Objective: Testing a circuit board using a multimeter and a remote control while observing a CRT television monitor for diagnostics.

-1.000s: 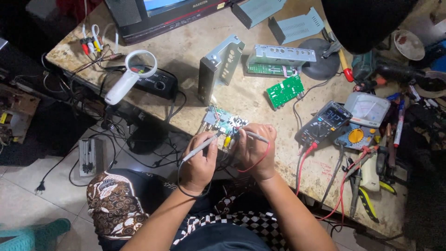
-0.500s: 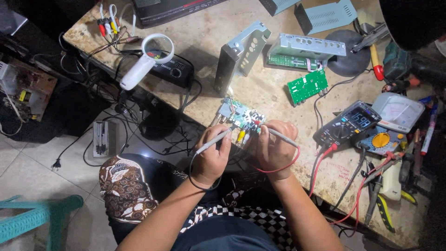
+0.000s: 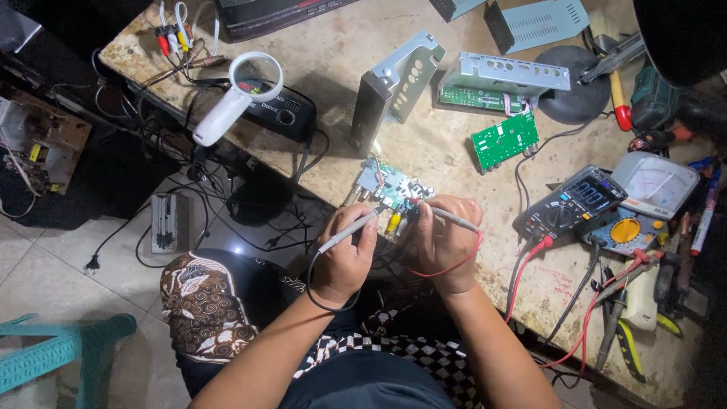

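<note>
My left hand grips a grey test probe with a black lead, its tip on a small teal circuit board at the table's near edge. My right hand holds a second grey probe with a red lead, its tip on the same board from the right. Both hands sit close together just below the board. A dark digital multimeter lies to the right of my right hand, red leads running from it.
A white magnifier rests on a black box at the left. Grey metal casings, a green board, an analog meter, pliers and other tools crowd the worn table. Cables hang off the edge; a teal stool stands low left.
The view has drifted, so the table sits a little further right and lower in frame. Both hands keep the probes on the board; the probe tips shift only slightly.
</note>
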